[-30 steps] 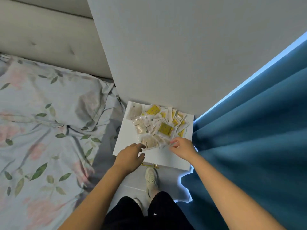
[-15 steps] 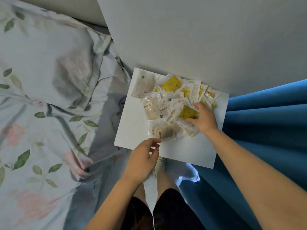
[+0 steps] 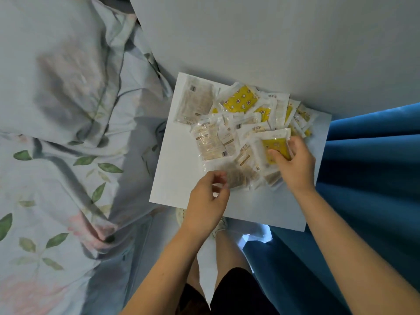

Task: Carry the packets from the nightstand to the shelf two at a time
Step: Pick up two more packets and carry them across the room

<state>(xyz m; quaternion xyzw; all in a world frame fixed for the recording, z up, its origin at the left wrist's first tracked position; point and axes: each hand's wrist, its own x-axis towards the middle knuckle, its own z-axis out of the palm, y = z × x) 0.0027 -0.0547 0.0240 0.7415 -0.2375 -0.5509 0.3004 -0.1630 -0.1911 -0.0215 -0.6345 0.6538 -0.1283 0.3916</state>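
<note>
A white nightstand (image 3: 177,178) carries a loose pile of several packets (image 3: 241,123), some clear with beige contents, some yellow. My right hand (image 3: 293,164) pinches a yellow packet (image 3: 273,146) at the pile's right side, thumb under and fingers over its edge. My left hand (image 3: 208,201) hovers at the pile's near edge, its fingers curled and closing around the corner of a beige packet (image 3: 236,176). The shelf is out of view.
A bed with a floral duvet and pillow (image 3: 68,110) lies to the left of the nightstand. A grey wall (image 3: 250,37) rises behind it. Blue curtains (image 3: 368,178) hang on the right. My legs and one shoe (image 3: 221,223) show below.
The view has closed in on the nightstand. My right hand went from the pile's near edge to the yellow packet and gripped it. My left hand reached forward to the beige packet.
</note>
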